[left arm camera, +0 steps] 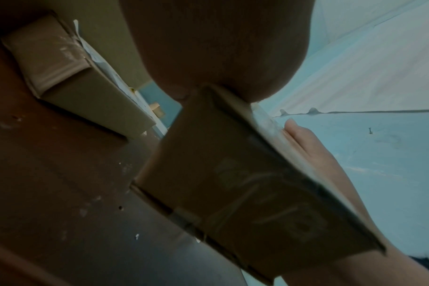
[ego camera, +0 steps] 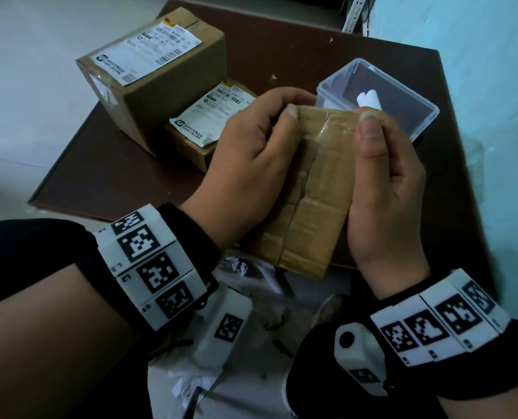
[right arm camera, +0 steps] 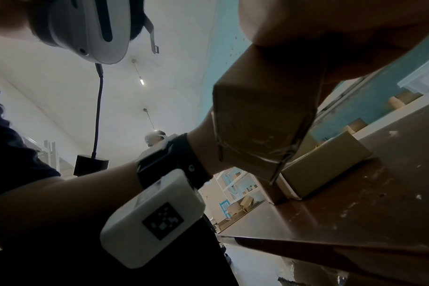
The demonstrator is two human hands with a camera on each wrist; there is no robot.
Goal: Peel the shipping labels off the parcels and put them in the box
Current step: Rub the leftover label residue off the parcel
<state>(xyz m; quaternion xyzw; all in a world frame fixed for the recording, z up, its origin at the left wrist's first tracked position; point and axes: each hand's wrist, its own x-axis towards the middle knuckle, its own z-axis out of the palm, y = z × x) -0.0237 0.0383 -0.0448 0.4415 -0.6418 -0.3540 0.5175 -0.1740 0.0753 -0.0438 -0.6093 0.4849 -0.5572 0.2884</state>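
A: 3 parcels are in view. 2 sit on the desk (ego camera: pixel 106 176), the large parcel (ego camera: pixel 158 77) and the small parcel (ego camera: pixel 203 137), each with its white label (ego camera: pixel 147 51) on top. The third, the held parcel (ego camera: pixel 309 189), is up off the desk between both hands.

B: How is the grip?

A: The left hand (ego camera: pixel 248 155) curls round its left edge with the thumb on the taped top. The right hand (ego camera: pixel 384 189) wraps the right edge, thumb pressed near the far corner. No label shows on the upturned face, only tape.

B: So which step?

A: I'd judge this parcel is stripped or being checked. The clear box (ego camera: pixel 381 98) just behind it holds a rolled white piece (ego camera: pixel 369 99), likely a peeled label. Next calls for setting this one down and lifting a labelled parcel's corner.
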